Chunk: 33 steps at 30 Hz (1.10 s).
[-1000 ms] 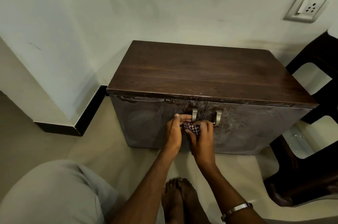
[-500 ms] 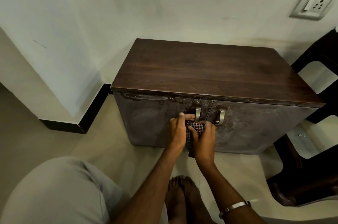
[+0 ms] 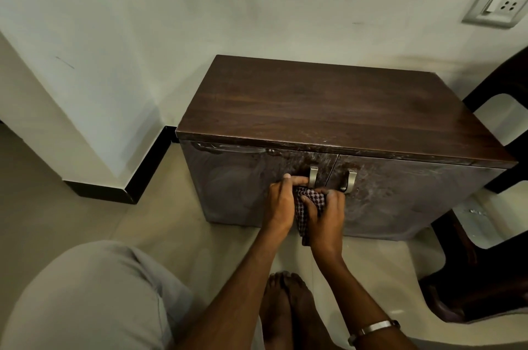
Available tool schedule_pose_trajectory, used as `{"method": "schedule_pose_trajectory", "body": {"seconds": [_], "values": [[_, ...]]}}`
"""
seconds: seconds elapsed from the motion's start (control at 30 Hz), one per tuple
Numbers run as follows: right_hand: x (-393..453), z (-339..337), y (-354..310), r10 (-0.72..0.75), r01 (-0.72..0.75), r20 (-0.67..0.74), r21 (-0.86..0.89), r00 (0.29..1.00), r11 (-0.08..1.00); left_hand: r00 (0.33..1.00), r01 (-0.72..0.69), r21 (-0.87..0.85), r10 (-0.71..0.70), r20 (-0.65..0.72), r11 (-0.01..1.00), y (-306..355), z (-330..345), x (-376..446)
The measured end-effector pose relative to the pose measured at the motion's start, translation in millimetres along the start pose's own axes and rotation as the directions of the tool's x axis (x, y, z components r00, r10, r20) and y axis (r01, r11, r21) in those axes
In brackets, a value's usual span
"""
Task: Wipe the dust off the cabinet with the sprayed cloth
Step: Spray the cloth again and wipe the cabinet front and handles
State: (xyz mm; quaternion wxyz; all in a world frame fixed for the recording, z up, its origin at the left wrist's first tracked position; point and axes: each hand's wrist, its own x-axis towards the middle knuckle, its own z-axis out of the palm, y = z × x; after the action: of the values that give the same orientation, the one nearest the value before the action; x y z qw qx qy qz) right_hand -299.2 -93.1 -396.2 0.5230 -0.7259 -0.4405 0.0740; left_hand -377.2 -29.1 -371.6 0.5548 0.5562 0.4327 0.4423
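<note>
A low dark wooden cabinet stands against the wall, its two front doors smeared with dust streaks. A checked cloth is bunched between both hands against the left door, just below the left metal handle. My left hand holds the cloth's left side, its thumb stretched toward that handle. My right hand grips the cloth's right side with curled fingers, below and left of the right handle. A tail of cloth hangs down between the wrists.
A dark plastic chair stands close to the cabinet's right side. A wall corner with black skirting juts out at the left. My bare feet and a grey-clad knee are in front. A wall socket sits upper right.
Both hands with the cloth have stayed at the left door's handle, shifting only slightly. The head camera has drifted, so the cabinet sits a little further right in view.
</note>
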Motion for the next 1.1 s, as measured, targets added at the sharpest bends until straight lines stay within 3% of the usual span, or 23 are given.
{"method": "schedule_pose_trajectory", "body": {"seconds": [0.23, 0.63, 1.0, 1.1], "values": [[7, 0, -3, 0.062, -0.062, 0.027, -0.003, 0.998, 0.998, 1.0, 0.004, -0.02, -0.004, -0.005, 1.0, -1, 1, 1], [5, -26, -17, -0.092, 0.092, 0.001, 0.057, 0.996, 0.994, 0.998, 0.055, -0.006, -0.055, -0.005, 0.998, 2, 3, 3], [34, -27, -50, -0.083, 0.091, -0.11, 0.066, 0.99, 0.994, 0.994, 0.1, -0.036, -0.101, -0.031, 0.994, 0, 2, 4], [32, -24, -47, -0.029, 0.046, -0.203, 0.082, 0.979, 0.996, 0.997, 0.077, -0.015, -0.077, -0.007, 0.997, 1, 3, 3]]}}
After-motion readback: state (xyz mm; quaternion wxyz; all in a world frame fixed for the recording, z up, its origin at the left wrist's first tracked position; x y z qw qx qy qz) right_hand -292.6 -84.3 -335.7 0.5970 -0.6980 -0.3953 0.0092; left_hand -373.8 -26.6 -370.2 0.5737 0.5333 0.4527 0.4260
